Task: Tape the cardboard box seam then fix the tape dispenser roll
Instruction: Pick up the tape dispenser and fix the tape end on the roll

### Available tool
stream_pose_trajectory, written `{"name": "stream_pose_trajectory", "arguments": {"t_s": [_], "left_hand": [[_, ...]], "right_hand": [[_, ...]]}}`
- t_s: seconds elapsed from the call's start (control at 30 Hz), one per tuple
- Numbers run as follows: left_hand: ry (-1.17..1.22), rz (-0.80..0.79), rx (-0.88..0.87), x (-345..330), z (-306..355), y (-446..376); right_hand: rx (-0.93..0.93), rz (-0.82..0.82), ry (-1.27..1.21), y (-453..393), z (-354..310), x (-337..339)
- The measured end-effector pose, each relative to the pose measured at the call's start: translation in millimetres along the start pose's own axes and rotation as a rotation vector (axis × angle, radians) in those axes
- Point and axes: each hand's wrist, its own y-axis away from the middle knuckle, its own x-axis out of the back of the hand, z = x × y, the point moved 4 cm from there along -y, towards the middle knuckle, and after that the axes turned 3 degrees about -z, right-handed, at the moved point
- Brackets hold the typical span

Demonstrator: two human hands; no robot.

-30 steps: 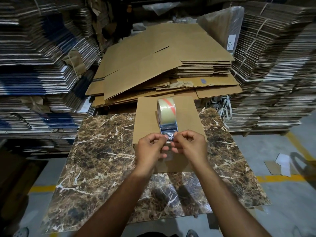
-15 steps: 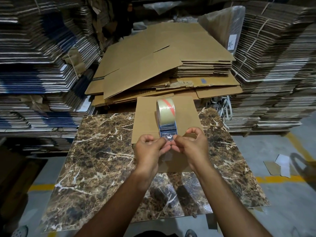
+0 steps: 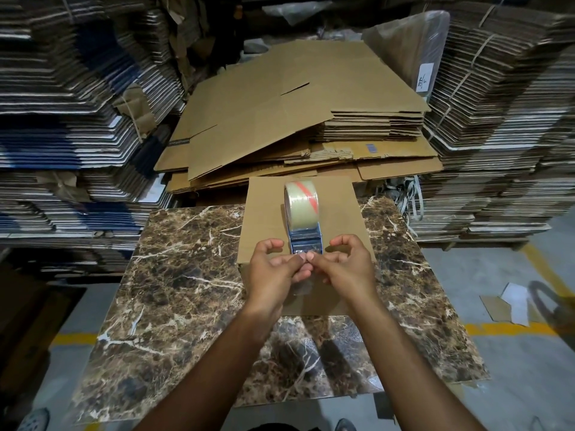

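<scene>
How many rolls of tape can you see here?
1. The single clear tape roll sits in the tape dispenser standing on the cardboard box, just beyond both hands. Others could be hidden among the cardboard stacks behind.

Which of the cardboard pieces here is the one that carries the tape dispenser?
The cardboard box on the marble table, directly before both hands. The flat cardboard stacks behind carry nothing.

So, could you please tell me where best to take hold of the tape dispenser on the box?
Probably by the blue frame just below the tape roll, pinching its two flat sides from left and right. The tape dispenser stands upright on the cardboard box, and its near end is occupied by both hands' fingertips.
</scene>
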Motion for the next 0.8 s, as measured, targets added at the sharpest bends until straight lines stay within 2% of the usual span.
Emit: {"name": "stream_pose_trajectory", "arguments": {"t_s": [0.17,0.27,0.4,0.5,0.57,0.63,0.7,0.8], "left_hand": [[-0.065,0.010,-0.056,5.0,1.3,0.0],[-0.146,0.029,-0.103,7.2,0.8,2.2],[-0.375,0.038,-0.155,17.5,3.8,1.4],[-0.419,0.080,-0.215,30.3,12.6,-0.5],[-0.453,0.092,-0.259,34.4,18.6,-1.5],[-0.516,0.090,-0.278,32.6,21.2,-2.3],[-0.563,0.081,-0.283,27.5,23.1,-1.3],[-0.569,0.050,-0.239,23.7,23.5,-4.0]], "right_hand": [[-0.049,-0.065,-0.146,-2.2,-3.2,6.1],[-0.048,-0.084,-0.138,0.6,-1.1,5.5],[0.059,-0.103,0.002,2.7,0.1,9.0],[0.225,0.080,0.290,-0.3,-10.6,25.9],[0.328,0.191,0.370,-5.2,-18.0,32.2],[0.352,0.159,0.390,-14.6,-21.4,27.5],[0.336,0.053,0.465,-22.4,-23.2,14.9],[0.356,-0.031,0.578,-25.8,-25.6,-2.4]]}}
